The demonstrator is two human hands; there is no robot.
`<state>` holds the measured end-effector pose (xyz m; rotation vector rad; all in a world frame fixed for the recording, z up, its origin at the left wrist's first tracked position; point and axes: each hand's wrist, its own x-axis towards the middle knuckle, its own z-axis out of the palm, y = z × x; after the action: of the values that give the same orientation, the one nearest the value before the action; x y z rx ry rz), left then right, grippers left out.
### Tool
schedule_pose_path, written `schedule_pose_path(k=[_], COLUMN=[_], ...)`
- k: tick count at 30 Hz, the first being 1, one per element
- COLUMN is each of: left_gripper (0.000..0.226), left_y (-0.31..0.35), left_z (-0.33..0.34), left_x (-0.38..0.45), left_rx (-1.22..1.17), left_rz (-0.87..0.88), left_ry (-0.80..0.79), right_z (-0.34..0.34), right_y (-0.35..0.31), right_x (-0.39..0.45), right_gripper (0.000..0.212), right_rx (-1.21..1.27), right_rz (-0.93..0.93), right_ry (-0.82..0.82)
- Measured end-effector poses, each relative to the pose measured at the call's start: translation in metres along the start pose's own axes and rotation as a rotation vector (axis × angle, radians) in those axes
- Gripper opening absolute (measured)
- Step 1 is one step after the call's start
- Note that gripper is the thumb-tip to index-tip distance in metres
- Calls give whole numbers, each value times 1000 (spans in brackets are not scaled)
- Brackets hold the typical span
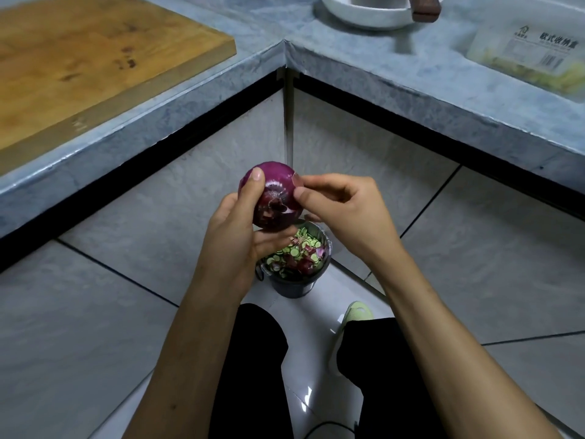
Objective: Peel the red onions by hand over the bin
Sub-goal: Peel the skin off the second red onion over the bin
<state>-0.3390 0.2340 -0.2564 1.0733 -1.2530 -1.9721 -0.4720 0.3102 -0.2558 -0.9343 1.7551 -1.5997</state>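
A shiny red onion (278,194) is held in front of me, just above and behind a small dark bin (296,285) on the floor. My left hand (235,229) grips the onion from the left and below, thumb up its side. My right hand (342,207) is at the onion's right side, thumb and forefinger pinching a bit of loose skin at its upper right edge. Torn skin shows around the onion's middle. The bin holds green slices and purple onion skins.
A grey L-shaped counter (348,74) wraps the corner behind the bin. On it lie a wooden cutting board (79,58) at left, a white bowl (367,14) at the back and a clear labelled box (531,55) at right. My legs and a green slipper (356,313) are below.
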Motion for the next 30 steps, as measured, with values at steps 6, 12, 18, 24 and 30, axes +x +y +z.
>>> schedule_pose_path(k=[6, 12, 18, 24, 30], left_gripper=[37, 32, 31, 33, 29], left_y=[4, 5, 0, -7, -8], left_z=[-6, -12, -14, -14, -15], left_x=[0, 3, 5, 9, 11], left_rx=[101, 160, 169, 171, 194], left_rz=[54, 70, 55, 33, 50], left_ry=[35, 59, 70, 71, 99], right_z=[-6, -4, 1, 1, 2], right_y=[-9, -7, 2, 13, 13], right_x=[7, 6, 6, 8, 4], right_gripper=[4, 7, 2, 8, 6], right_rx=[-164, -154, -132, -48, -64], right_rz=[-3, 17, 29, 78, 91], right_ry=[-69, -89, -84, -31, -92])
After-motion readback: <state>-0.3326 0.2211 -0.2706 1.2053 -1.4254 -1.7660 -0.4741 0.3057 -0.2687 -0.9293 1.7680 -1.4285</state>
